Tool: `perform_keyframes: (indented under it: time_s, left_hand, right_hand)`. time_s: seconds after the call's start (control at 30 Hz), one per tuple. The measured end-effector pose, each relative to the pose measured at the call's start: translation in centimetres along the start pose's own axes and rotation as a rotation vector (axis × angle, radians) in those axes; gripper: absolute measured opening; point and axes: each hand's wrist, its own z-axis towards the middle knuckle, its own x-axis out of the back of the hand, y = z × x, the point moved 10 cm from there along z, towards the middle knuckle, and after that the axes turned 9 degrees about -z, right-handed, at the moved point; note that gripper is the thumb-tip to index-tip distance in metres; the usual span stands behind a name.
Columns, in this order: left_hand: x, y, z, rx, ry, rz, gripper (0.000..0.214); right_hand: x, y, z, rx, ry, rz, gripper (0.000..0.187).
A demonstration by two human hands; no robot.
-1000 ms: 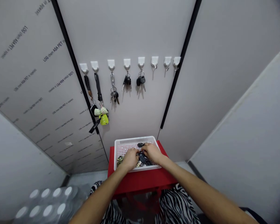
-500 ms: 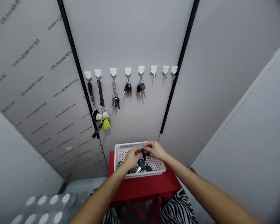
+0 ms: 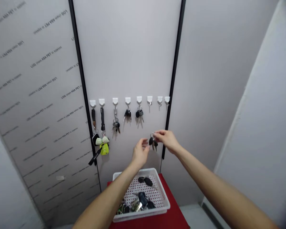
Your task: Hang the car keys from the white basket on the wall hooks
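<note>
Pinched by its ring in my right hand [image 3: 166,139] is a bunch of keys [image 3: 153,142] with black heads, hanging in front of the wall. My left hand [image 3: 140,152] is just left of it, fingers apart, its tips close to the keys; whether they touch I cannot tell. Above my hands runs a row of white hooks. Bunches of keys hang from the left ones, such as the keys [image 3: 139,113] on the fifth hook [image 3: 139,100]. The sixth hook [image 3: 149,100] and the two right of it carry nothing.
Below my hands a white perforated basket [image 3: 165,203] holds more keys [image 3: 143,198]. It stands on a red stool [image 3: 175,213]. A yellow-green key case [image 3: 104,149] hangs at the left of the row. Black strips [image 3: 175,70] run down the wall panels.
Both hands have risen from the basket toward the hooks. The bunch of keys came up in my right hand, and my left fingers have opened away from it. The view has tilted up.
</note>
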Motion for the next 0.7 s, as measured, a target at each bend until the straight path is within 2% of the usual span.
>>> perform_keyframes:
  time_s: [0.13, 0.2, 0.27, 0.4, 0.53, 0.7]
  left_hand:
    - [0.0, 7.5, 2.6, -0.276, 0.051, 0.167, 0.034]
    - [-0.3, 9.9, 3.6, -0.342, 0.047, 0.255, 0.036]
    - [-0.3, 11.2, 4.6, -0.358, 0.052, 0.317, 0.038]
    - [-0.1, 12.1, 6.3, -0.345, 0.073, 0.396, 0.039]
    - [-0.3, 11.8, 6.8, -0.311, 0.069, 0.458, 0.038]
    - [-0.6, 10.8, 6.3, -0.28, 0.041, 0.466, 0.038]
  right_hand:
    - [2.9, -6.1, 3.1, 0.112, 0.178, 0.063, 0.007]
    - [3.7, -8.3, 4.4, 0.15, 0.234, 0.083, 0.006]
    - [4.1, -9.7, 5.4, 0.169, 0.279, 0.086, 0.005]
    - [4.4, -10.7, 7.0, 0.154, 0.352, -0.005, 0.005]
    - [4.0, -10.3, 7.7, 0.14, 0.39, -0.19, 0.007]
    - [2.9, -10.3, 8.0, 0.273, 0.37, -0.407, 0.017]
